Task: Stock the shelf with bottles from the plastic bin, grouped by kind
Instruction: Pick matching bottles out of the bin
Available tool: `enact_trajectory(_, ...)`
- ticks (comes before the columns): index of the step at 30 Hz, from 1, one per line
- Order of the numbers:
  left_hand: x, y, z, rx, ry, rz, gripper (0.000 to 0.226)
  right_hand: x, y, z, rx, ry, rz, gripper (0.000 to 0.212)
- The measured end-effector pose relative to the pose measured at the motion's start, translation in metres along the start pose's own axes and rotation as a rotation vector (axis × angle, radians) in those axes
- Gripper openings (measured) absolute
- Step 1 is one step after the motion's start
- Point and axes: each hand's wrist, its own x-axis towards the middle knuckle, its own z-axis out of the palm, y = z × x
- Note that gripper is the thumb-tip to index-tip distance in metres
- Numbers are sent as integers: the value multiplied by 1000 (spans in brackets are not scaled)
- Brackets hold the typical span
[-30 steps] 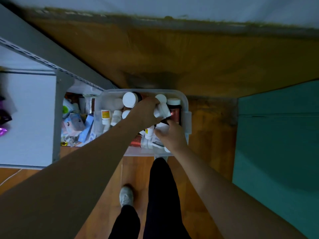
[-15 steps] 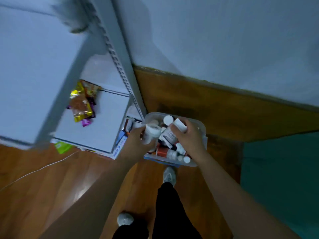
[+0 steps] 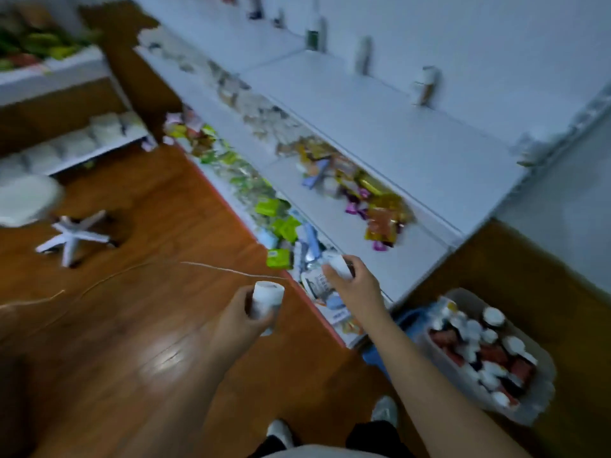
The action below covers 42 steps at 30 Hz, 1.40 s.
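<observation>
While many bottles wait in the clear plastic bin [image 3: 542,368] at lower right, only a few stand on the white top shelf [image 3: 380,127].
Left hand [image 3: 236,320] grips a white round bottle [image 3: 264,297]; right hand [image 3: 355,285] grips another white bottle [image 3: 339,266], mid-frame.

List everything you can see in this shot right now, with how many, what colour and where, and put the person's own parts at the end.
plastic bin: one, clear, on the floor at lower right, full of bottles
bottles in the bin: many, white caps with red or dark bodies
held bottles: two, white, one in the left hand, one in the right
shelf: one long unit, pale grey, several tiers
bottles on the upper tiers: a few, blurred, spaced along the back
snack packets: many, yellow, green and purple, lower tiers
chair base: one, white, on the floor at left
floor: brown wood
left hand: grips a bottle
right hand: grips a bottle
shoes: two, pale
</observation>
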Motion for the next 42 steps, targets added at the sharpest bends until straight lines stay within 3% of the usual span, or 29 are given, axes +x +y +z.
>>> enact_trajectory(8,-17,-23,-135,-251,340,-23,42,15,-132,109,36,-180,-212,61)
enact_trajectory(14,23,-12,-192,-331,431,17,46,66,-203,162,90,-186,-331,44)
enact_trajectory(21,134,33,-272,-257,464,88,44,173,-271,221,348,-185,-306,62)
enact_trajectory(25,205,63,-322,-197,482,76,47,246,-307,251,437,-196,-275,52)
enact_trajectory(32,320,89,-368,-220,483,66,42,360,-360,293,394,-298,-309,32)
enact_trajectory(42,482,99,-430,-290,374,69,38,478,-407,348,336,-193,-301,44)
